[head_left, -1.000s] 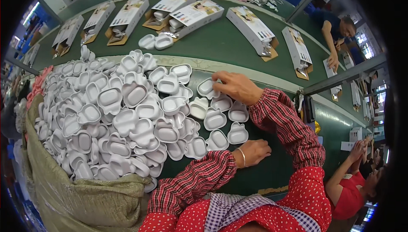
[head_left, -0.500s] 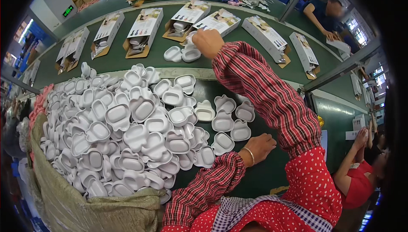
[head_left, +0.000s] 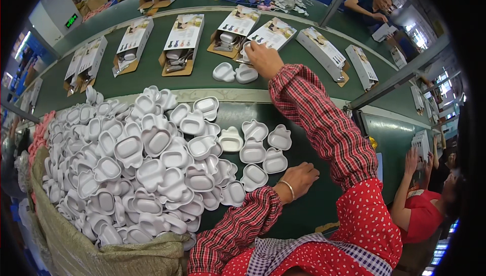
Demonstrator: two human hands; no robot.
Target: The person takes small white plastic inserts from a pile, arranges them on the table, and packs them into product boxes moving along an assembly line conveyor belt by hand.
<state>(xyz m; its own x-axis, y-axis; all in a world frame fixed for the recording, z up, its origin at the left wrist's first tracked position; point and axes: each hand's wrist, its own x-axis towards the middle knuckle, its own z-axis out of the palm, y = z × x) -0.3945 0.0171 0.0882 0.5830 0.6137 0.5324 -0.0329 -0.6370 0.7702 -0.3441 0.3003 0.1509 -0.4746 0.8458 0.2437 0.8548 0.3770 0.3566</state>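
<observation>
My right hand point(head_left: 266, 59) reaches over the conveyor belt and pinches a white cloud-shaped plastic dish point(head_left: 244, 53) by its edge. The held dish is at the open end of a printed box point(head_left: 273, 32), partly covered by my fingers. Two similar loose dishes point(head_left: 223, 72) lie on the belt just below it. My left hand point(head_left: 299, 179), with a bracelet at the wrist, rests palm down on the green table, fingers curled together; nothing shows in it. Close to its left lies a small group of dishes point(head_left: 254, 177) set apart from a large heap of white dishes point(head_left: 152, 175).
Several open printed boxes point(head_left: 183, 30) with grey and white contents stand slanted along the green belt point(head_left: 147, 81). A tan woven sack point(head_left: 66, 215) borders the heap. A metal post point(head_left: 400, 76) crosses at right. Other people work at the right, one in a red top point(head_left: 422, 210).
My right hand has moved slightly right with the dish, closer to the box's open end. My left hand stays on the table. The whole view has shifted a little.
</observation>
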